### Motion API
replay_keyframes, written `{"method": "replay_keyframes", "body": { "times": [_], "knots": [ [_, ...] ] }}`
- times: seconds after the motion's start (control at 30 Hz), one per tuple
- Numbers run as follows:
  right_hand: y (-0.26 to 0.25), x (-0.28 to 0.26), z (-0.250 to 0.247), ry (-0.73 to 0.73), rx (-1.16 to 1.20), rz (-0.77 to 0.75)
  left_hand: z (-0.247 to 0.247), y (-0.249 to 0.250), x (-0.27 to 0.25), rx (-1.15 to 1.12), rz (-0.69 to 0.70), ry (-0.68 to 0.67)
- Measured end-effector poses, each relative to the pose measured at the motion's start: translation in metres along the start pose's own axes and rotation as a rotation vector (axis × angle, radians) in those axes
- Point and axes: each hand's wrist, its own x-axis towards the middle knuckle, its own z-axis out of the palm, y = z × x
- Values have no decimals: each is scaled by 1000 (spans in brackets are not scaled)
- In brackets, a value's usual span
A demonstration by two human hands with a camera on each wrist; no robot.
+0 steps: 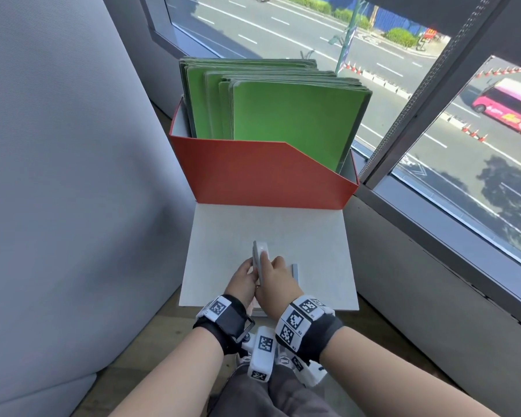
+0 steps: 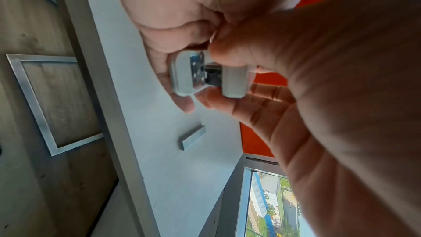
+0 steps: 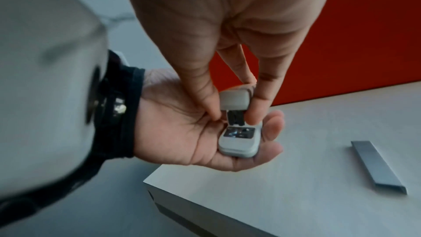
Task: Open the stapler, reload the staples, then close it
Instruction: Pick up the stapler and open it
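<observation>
A small grey stapler (image 1: 259,257) is held up above the white table (image 1: 268,224), between both hands. My left hand (image 1: 241,281) cradles its base (image 3: 239,143) in the palm, fingers curled round it. My right hand (image 1: 275,278) pinches the stapler's top part (image 3: 234,100) between thumb and fingers. The top stands lifted off the base, and a black inner mechanism (image 2: 213,76) shows in the gap. A strip of staples (image 1: 295,272) lies flat on the table just right of my hands, also clear in the right wrist view (image 3: 378,167) and the left wrist view (image 2: 193,137).
A red file box (image 1: 253,173) full of green folders (image 1: 283,115) stands at the table's far edge. A window (image 1: 463,145) runs along the right, and a grey padded wall (image 1: 57,176) rises on the left. The table's near edge is at my wrists.
</observation>
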Motion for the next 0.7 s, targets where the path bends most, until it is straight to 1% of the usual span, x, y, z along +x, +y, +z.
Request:
{"method": "replay_keyframes", "body": {
  "times": [0.23, 0.4, 0.5, 0.6, 0.7],
  "knots": [
    [-8, 1, -10, -51, -132, -1, 0, 5, 3, 72, -5, -46],
    [-8, 1, -12, -80, -188, 4, 2, 4, 0, 65, -10, -24],
    [-8, 1, -11, -93, -218, 1, 3, 7, -2, 43, -25, -46],
    [-9, -2, -11, -100, -249, 0, 3, 9, -1, 4, -47, -70],
    [-10, -2, -15, -64, -304, -13, 1, 6, -3, 11, -61, -44]
  ]
}}
